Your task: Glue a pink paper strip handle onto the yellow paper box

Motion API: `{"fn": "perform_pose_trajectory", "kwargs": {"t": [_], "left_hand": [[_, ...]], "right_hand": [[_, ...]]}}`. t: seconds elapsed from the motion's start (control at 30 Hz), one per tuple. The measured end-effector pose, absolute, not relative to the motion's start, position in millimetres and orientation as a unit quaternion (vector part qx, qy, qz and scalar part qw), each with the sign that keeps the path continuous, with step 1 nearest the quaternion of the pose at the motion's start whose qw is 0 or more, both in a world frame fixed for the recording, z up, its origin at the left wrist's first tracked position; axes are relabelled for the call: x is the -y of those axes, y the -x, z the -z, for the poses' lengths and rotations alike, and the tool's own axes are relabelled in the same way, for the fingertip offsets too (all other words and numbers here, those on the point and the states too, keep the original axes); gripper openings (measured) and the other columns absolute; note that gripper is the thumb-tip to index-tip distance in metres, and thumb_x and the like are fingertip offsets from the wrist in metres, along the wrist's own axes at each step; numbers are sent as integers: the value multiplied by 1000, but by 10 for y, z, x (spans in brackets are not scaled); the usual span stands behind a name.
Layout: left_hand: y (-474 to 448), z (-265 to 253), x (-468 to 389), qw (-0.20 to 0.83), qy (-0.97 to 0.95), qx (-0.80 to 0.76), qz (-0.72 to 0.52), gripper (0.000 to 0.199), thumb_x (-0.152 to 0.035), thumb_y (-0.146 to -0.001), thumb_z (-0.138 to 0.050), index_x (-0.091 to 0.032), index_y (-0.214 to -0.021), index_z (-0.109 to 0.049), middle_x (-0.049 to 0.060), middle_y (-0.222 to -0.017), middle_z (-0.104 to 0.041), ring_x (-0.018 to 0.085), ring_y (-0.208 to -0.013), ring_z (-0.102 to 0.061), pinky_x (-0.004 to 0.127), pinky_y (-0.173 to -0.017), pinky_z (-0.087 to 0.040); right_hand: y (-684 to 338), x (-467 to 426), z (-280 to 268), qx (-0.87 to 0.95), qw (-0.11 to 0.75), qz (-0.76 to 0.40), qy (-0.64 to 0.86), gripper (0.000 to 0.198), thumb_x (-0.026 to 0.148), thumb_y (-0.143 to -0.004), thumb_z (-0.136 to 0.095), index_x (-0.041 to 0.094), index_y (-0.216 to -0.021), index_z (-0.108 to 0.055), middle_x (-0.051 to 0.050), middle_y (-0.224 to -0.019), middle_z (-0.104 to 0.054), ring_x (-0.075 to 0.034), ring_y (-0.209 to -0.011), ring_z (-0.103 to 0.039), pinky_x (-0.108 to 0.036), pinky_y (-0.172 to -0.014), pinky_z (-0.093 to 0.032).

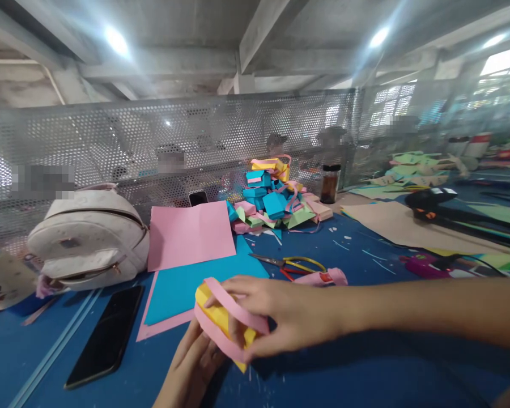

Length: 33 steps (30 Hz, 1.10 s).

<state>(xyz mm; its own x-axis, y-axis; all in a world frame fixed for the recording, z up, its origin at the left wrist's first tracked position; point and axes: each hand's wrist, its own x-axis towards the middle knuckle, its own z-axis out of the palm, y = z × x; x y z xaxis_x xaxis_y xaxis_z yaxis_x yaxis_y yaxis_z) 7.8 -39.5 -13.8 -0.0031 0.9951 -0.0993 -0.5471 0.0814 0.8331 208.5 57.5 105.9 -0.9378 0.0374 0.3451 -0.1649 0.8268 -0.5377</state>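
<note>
My right hand (289, 317) reaches in from the right and grips a small yellow folded paper piece (216, 317) wrapped by a pink paper strip (238, 311). My left hand (191, 368) comes up from the bottom edge and supports the same piece from below. Just behind it lie a blue paper sheet (182, 286) and a pink sheet (189, 235) on the blue table (365, 374). Scissors with yellow and red handles (293, 263) lie to the right of the sheets, next to a pink tube (323, 277).
A black phone (106, 337) lies at the left front, a white backpack (89, 238) behind it. A pile of folded coloured paper pieces (276, 201) and a dark jar (329, 184) stand by the perforated metal screen (153, 141). A glue gun (433, 201) and papers lie right.
</note>
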Motion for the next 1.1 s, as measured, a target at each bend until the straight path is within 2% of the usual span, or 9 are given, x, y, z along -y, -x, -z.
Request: {"fn": "perform_pose_trajectory", "kwargs": {"t": [0.07, 0.17, 0.27, 0.33, 0.4, 0.6, 0.7, 0.87, 1.1], "left_hand": [[-70, 143, 351, 642, -307, -348, -610, 79, -45, -83, -70, -31, -151, -31, 11, -133, -63, 33, -118, -60, 44, -94, -50], [-46, 169, 284, 651, -298, -350, -604, 86, -47, -83, -71, -32, -153, -23, 11, -124, -67, 33, -104, -67, 46, -85, -52], [-21, 192, 257, 662, -304, -353, -587, 94, -48, -84, -69, -30, -154, -10, 13, -123, -66, 32, -101, -68, 47, -88, -50], [-17, 201, 263, 663, -319, -352, -579, 90, -47, -88, -64, -27, -154, -7, 16, -127, -63, 33, -102, -67, 48, -89, -49], [-22, 213, 276, 654, -328, -352, -584, 81, -43, -91, -60, -24, -153, -12, 17, -127, -62, 32, -102, -67, 46, -86, -50], [-1, 282, 275, 645, -357, -335, -587, 59, -41, -93, -56, -26, -145, -32, 16, -125, -62, 32, -103, -66, 46, -84, -50], [24, 300, 264, 649, -369, -332, -577, 55, -42, -92, -59, -27, -141, -41, 16, -125, -61, 32, -104, -65, 45, -84, -51], [6, 285, 285, 637, -365, -334, -590, 49, -43, -90, -61, -27, -135, -50, 14, -121, -62, 28, -102, -65, 39, -79, -52], [0, 267, 292, 642, -363, -342, -582, 45, -43, -89, -63, -26, -130, -58, 14, -122, -62, 27, -104, -64, 36, -79, -51]], "right_hand": [[-2029, -653, -1122, 925, 185, -331, 3, 6, 16, -83, -69, 17, -84, -64, -8, -117, -63, -19, -114, -57, -33, -102, -43], [-1955, -839, -1188, 887, 185, -420, 51, 5, 19, -86, -66, 18, -90, -64, -5, -117, -65, -18, -117, -57, -34, -100, -45], [-1877, -1123, -1220, 869, 173, -456, 88, 9, 23, -89, -61, 16, -94, -63, -8, -120, -65, -18, -110, -62, -30, -91, -51], [-1823, -1368, -1255, 882, 214, -392, 152, 20, 31, -94, -55, 15, -105, -61, -9, -111, -69, -15, -96, -67, -26, -79, -56], [-1773, -1652, -1318, 884, 244, -350, 190, 27, 33, -97, -49, 13, -113, -58, -10, -109, -69, -14, -89, -67, -25, -73, -56], [-1632, -2503, -1517, 894, 294, -161, 299, 23, 26, -95, -56, 11, -113, -60, -10, -114, -63, -21, -100, -63, -38, -85, -54], [-1539, -2783, -1501, 904, 266, -72, 328, 32, 33, -95, -59, 16, -121, -57, -9, -121, -59, -23, -103, -62, -44, -86, -54], [-1409, -3056, -1410, 920, 201, 31, 336, 33, 33, -95, -59, 16, -123, -57, -10, -123, -59, -23, -104, -61, -44, -87, -53], [-1497, -3368, -1391, 920, 129, 101, 357, 33, 34, -95, -59, 16, -123, -57, -10, -122, -59, -23, -103, -62, -43, -86, -54]]}}
